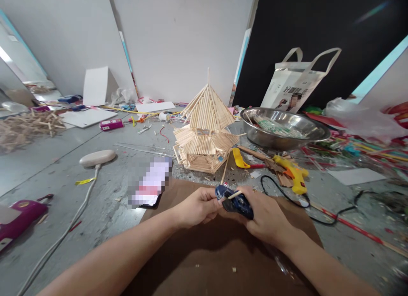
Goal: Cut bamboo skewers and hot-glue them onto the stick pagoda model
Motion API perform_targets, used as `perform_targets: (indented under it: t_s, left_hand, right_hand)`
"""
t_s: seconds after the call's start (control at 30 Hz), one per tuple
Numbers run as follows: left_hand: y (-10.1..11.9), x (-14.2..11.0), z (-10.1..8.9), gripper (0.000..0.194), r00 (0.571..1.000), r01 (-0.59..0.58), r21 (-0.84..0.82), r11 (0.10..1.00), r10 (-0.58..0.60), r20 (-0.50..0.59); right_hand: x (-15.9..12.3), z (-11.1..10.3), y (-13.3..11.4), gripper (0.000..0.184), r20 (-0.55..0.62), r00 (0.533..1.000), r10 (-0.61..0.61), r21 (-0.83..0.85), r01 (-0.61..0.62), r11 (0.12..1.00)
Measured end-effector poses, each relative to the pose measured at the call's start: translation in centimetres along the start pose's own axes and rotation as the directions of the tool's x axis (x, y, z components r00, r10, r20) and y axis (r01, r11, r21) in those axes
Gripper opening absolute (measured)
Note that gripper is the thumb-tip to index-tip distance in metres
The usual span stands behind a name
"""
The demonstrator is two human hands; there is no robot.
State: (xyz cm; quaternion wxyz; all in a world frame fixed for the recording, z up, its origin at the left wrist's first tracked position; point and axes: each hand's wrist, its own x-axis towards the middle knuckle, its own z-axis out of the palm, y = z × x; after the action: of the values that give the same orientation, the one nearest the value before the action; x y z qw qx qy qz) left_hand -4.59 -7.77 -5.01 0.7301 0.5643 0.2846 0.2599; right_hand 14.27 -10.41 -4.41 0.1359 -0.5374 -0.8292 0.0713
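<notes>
**Left hand (204,206) and right hand (266,213) meet over a dark blue, rounded hand tool (242,208)**

The person's right hand curls round the tool's right-hand part, fingers closed on it. The left hand is pinched nearly shut, thumb and fingertips against the tool's left end; whether they also grip the short, pale wooden stick (235,194) cannot be told. Both hands and the tool are above a brown, flat sheet (219,257), in front of a pale wooden model building with a pointed roof (208,130).

The step in hand looks like trimming or shaping the stick with the tool, though no blade shows clearly. The next move seems to call for a steady left pinch and a controlled right grip, with the fingertips clear of any edge.

The tool's long axis slants from upper left, by the left fingertips, down to the right into the right palm; which end does the work is unclear. The stick lies across it, its long axis rising from lower left to upper right, the right end pointing towards the right hand's knuckles.
</notes>
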Motion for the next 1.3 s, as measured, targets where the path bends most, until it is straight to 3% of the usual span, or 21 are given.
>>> perform_targets:
  t_s: [0.2, 0.53, 0.63, 0.8, 1.0, 1.3]
  left_hand:
    - [0.4, 0.0, -0.2, 0.04, 1.0, -0.007, 0.05, 0.999, 0.006, 0.014]
    - [0.0, 0.0, 0.0, 0.038, 0.985, -0.148, 0.153, 0.977, 0.16, -0.071]
    - [0.1, 0.0, 0.1, 0.037, 0.985, -0.139, 0.142, 0.98, 0.152, -0.084]
    - [0.1, -0.1, 0.0, 0.037, 0.997, -0.08, 0.112, 0.99, 0.082, -0.007]
    - [0.1, -0.1, 0.0, 0.038, 0.997, -0.076, 0.096, 0.992, 0.078, -0.025]
    - [0.1, 0.4, 0.2, 0.037, 0.974, -0.104, 0.195, 0.975, 0.14, -0.177]
  right_hand:
    - [0.1, -0.2, 0.1, 0.032, 0.056, 0.998, 0.017, 0.022, -0.019, 1.0]
    - [0.3, -0.6, -0.4, 0.032, 0.094, 0.99, 0.102, 0.033, -0.105, 0.994]
    - [0.5, -0.6, -0.1, 0.036, 0.052, 0.997, 0.048, 0.021, -0.049, 0.999]
    - [0.5, -0.4, 0.5, 0.038, 0.005, 0.998, -0.063, 0.037, 0.063, 0.997]
    - [0.4, -0.5, 0.1, 0.034, 0.062, 0.998, 0.015, 0.011, -0.015, 1.0]
    - [0.6, -0.9, -0.8, 0.019, 0.104, 0.987, 0.124, 0.001, -0.124, 0.992]
